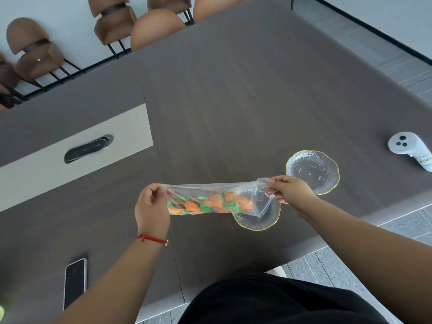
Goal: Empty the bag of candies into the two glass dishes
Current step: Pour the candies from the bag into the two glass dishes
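A clear plastic bag [217,197] with orange and green candies [210,204] stretches sideways above the table. My left hand [152,206] pinches its left end, and my right hand [289,190] grips its right end. The bag's right corner hangs over the near glass dish [257,223], a scalloped clear dish with a yellow rim. The far glass dish [313,171] lies just behind my right hand. I see no candies in either dish.
A dark wood table [233,101] has a light panel with a black handle-like device [86,148] at left. A white controller [406,148] lies at right, a phone [74,281] at the near left. Brown chairs [112,24] stand along the far edge.
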Tool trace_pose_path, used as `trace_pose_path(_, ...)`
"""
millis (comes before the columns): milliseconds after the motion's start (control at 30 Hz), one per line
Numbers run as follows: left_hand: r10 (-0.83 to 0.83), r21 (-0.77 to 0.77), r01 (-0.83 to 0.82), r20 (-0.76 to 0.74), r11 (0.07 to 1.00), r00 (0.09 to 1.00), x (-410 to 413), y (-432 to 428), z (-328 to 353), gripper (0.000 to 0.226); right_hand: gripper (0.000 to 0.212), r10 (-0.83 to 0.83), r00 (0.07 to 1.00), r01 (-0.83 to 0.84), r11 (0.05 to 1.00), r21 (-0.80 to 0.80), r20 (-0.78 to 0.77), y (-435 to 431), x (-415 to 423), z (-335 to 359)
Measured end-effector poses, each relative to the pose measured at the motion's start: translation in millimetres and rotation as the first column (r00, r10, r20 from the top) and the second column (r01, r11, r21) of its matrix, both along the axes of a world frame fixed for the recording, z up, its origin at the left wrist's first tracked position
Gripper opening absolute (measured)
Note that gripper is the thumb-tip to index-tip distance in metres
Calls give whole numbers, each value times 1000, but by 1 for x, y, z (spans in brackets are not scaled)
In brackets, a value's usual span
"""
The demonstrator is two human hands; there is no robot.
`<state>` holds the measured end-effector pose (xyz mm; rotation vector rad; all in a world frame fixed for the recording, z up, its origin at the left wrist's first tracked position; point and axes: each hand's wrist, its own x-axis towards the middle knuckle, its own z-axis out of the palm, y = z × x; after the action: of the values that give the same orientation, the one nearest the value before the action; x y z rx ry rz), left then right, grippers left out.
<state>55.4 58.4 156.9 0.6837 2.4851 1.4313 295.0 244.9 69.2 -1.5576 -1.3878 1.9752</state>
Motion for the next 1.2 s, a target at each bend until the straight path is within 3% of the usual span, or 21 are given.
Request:
trace_pose_path(467, -102, 103, 109, -62, 989, 993, 20, 4, 24, 21, 10, 1, 999, 0, 999, 33, -38, 5, 6, -4)
trace_pose_path(667, -10, -1, 10, 32, 1000, 999, 1, 0, 8, 27, 14, 18, 999, -17, 999, 30, -31, 5, 0, -7)
trace_pose_path(1200, -51, 114, 47, 35, 992, 998, 9, -4, 25, 24, 15, 7, 999, -10, 997, 71, 39, 2, -8, -2)
